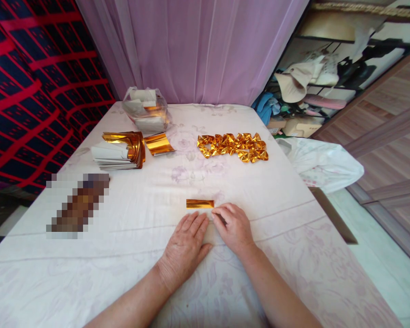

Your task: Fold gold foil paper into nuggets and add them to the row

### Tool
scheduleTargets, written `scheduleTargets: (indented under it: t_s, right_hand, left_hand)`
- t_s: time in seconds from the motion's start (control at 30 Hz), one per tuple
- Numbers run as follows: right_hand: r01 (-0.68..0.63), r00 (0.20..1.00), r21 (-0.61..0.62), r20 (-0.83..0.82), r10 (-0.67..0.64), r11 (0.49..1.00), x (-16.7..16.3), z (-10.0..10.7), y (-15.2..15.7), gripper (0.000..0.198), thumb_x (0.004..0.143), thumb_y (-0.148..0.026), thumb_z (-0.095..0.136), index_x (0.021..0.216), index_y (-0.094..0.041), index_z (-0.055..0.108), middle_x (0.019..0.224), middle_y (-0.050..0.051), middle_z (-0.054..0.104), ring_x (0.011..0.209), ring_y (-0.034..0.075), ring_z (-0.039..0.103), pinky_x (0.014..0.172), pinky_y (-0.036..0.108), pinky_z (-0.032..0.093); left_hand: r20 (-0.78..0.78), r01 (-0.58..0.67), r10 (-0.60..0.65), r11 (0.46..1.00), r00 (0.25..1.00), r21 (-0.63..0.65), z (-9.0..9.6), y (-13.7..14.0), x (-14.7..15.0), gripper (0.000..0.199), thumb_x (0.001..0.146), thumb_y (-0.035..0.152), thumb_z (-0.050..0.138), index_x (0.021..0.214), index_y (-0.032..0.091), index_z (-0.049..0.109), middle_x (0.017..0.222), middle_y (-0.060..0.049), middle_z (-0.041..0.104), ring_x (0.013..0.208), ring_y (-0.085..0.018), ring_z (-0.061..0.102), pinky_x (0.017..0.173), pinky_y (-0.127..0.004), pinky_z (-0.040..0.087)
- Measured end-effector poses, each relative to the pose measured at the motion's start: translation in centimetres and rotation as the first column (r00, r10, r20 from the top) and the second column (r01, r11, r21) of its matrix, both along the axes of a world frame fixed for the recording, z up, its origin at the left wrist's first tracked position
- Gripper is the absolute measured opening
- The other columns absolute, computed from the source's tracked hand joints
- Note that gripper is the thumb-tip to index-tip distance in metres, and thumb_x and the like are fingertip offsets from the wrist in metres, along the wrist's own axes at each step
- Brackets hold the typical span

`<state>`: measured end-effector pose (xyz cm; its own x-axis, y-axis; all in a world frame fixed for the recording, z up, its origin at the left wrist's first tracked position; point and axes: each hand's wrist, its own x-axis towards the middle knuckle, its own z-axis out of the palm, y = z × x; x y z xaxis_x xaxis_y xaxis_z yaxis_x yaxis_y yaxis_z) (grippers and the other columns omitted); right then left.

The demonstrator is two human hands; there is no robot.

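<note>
Strip (200, 204) lies on the desk (140, 196) at what I judge a folding step, left hand (185, 242) flat just beside, right hand (235, 230) narrow at its right end, hold unclear, the next move calling for a pinch.

On our table (130, 246), a foil strip (200, 203) lies just below frame centre, our left hand (187, 239) and right hand (235, 228) lower still; foil pieces (229, 145) sit above right, a paper stack (118, 157) upper left (bag (146, 111) behind).
</note>
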<state>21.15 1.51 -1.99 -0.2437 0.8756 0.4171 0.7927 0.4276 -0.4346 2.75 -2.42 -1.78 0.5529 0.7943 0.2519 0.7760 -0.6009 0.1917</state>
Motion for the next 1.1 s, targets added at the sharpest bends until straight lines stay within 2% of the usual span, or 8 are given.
scheduleTargets:
  t_s: [0.33, 0.6, 0.87, 1.1]
  right_hand:
    - [0.061, 0.995, -0.071, 0.086, -0.055, 0.996, -0.5, 0.2, -0.3, 0.006, 0.086, -0.026, 0.061, 0.088, -0.022, 0.064, 0.088, 0.005, 0.065, 0.086, 0.021, 0.059, 0.08, 0.034, 0.043]
    - [-0.051, 0.998, -0.142, 0.035, 0.057, 0.989, 0.6, 0.2, 0.0, 0.013, 0.086, -0.017, 0.057, 0.096, -0.022, 0.064, 0.093, 0.004, 0.066, 0.091, 0.02, 0.06, 0.081, 0.034, 0.044]
    - [-0.044, 0.998, -0.137, 0.049, 0.051, 0.99, 0.6, 0.0, 0.1, 0.013, 0.086, -0.016, 0.059, 0.096, -0.022, 0.065, 0.094, 0.004, 0.066, 0.093, 0.02, 0.06, 0.082, 0.034, 0.044]
    - [-0.045, 0.997, -0.151, 0.059, 0.055, 0.987, 0.7, 0.2, 0.1, 0.016, 0.085, -0.015, 0.058, 0.098, -0.023, 0.065, 0.095, 0.004, 0.066, 0.092, 0.02, 0.061, 0.08, 0.034, 0.044]
  left_hand:
    - [-0.004, 0.002, -0.002, 1.0, 1.0, -0.03, 0.0, 0.1, 0.0, 0.052, 0.094, 0.042, 0.051, 0.136, 0.012, 0.05, 0.137, -0.014, 0.058, 0.129, -0.028, 0.051, 0.109, -0.047, 0.041]
    - [-0.038, 0.017, -0.018, 1.0, 0.999, -0.011, 0.1, 0.2, -0.3, 0.053, 0.093, 0.044, 0.053, 0.134, 0.011, 0.052, 0.137, -0.014, 0.058, 0.128, -0.029, 0.051, 0.108, -0.045, 0.041]
    - [-0.027, 0.015, -0.016, 0.999, 1.0, -0.035, 0.6, 0.6, -0.3, 0.048, 0.093, 0.044, 0.053, 0.133, 0.017, 0.053, 0.136, -0.013, 0.058, 0.127, -0.028, 0.052, 0.107, -0.046, 0.042]
    - [-0.067, 0.07, -0.068, 0.997, 0.995, 0.021, 0.3, 0.8, -2.4, 0.044, 0.098, 0.041, 0.042, 0.135, 0.019, 0.053, 0.14, -0.008, 0.057, 0.132, -0.024, 0.049, 0.113, -0.044, 0.035]
